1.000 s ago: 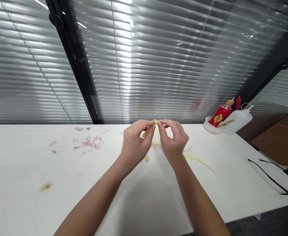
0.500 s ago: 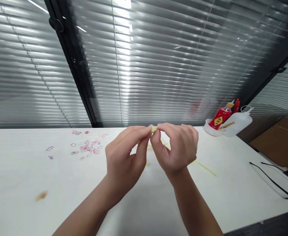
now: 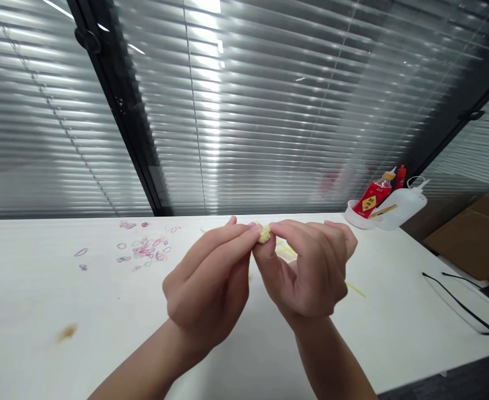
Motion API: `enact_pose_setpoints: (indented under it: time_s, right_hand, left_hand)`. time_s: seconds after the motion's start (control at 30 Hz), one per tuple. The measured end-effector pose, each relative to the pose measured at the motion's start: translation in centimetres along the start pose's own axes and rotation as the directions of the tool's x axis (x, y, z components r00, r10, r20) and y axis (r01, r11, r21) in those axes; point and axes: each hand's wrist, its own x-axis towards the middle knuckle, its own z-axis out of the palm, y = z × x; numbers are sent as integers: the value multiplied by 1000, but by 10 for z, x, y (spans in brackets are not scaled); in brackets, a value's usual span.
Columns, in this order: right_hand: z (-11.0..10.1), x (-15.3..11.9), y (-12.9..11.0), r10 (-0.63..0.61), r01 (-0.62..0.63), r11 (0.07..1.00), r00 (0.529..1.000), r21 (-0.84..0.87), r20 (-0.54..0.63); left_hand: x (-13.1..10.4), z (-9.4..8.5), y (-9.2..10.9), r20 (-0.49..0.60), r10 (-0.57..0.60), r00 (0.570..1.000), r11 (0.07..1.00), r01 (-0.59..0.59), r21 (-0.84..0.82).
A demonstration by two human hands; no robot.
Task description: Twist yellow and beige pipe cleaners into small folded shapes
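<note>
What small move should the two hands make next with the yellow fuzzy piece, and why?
Probably keep rolling the yellow fuzzy piece tighter between the fingertips. Left hand and right hand both pinch it above the white table, and yellow strands trail below, so a loose grip may let it slip.

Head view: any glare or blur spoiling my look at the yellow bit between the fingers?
Head view: the yellow bit, pinched by the left hand and right hand, reads fuzzy but visible; strong glare streaks the blinds behind it; the frame edges bow; the bands look small and soft.
</note>
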Motion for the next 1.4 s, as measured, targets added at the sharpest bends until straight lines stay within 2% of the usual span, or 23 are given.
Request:
enact_pose_setpoints:
  time_s: [0.3, 0.53, 0.87, 1.03, 1.4]
  right_hand:
    - [1, -4, -4, 138, -140, 972, 990, 188, 22]
    - [6, -9, -12, 269, -295, 874, 955, 385, 122]
    - [10, -15, -17, 314, -336, 824, 941, 456, 126]
    - [9, -16, -19, 297, -340, 832, 940, 439, 165]
    - [17, -25, -22, 336, -358, 832, 933, 424, 130]
  left_hand:
    - [3, -3, 1, 94, -90, 991, 985, 103, -139]
    - [4, -1, -5, 79, -193, 978, 947, 207, -246]
    - [3, 2, -5, 49, -247, 968, 930, 251, -267]
    - [2, 2, -5, 41, -255, 966, 930, 256, -262]
    - [-4, 7, -8, 8, -267, 964, 932, 260, -252]
